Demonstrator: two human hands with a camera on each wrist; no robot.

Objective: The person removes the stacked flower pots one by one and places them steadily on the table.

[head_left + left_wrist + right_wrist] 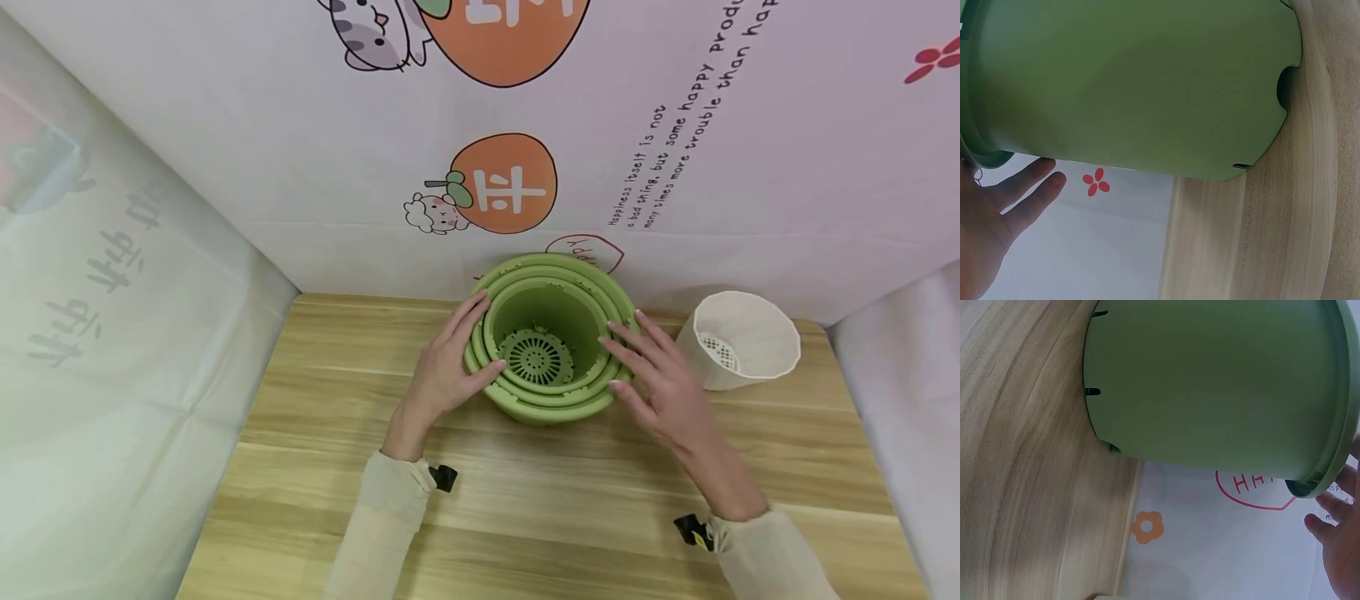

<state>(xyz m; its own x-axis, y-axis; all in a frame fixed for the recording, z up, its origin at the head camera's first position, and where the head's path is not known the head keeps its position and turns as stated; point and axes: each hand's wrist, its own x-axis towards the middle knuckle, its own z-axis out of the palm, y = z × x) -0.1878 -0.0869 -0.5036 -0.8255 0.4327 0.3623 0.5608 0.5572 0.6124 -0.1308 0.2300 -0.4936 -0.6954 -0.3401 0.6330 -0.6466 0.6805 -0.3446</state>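
Three green plastic flower pots [551,400], nested one inside another, stand upright on the table at the back wall. A slotted round base shows inside the innermost pot. My left hand [448,367] rests on the left side of the rims, thumb and fingers spread. In the left wrist view two fairly straight fingers [1035,199] extend beside the outer pot's wall [1135,94]. On the right side, my right hand [663,387] touches the rims with its fingers spread. The right wrist view shows those fingertips [1334,503] by the outer pot's rim [1341,425].
A white pot [738,383] with a perforated base stands to the right of the green stack, near my right hand. The wooden table [540,517] meets a printed white sheet [360,183] at its back edge. More pale sheets hang at both sides.
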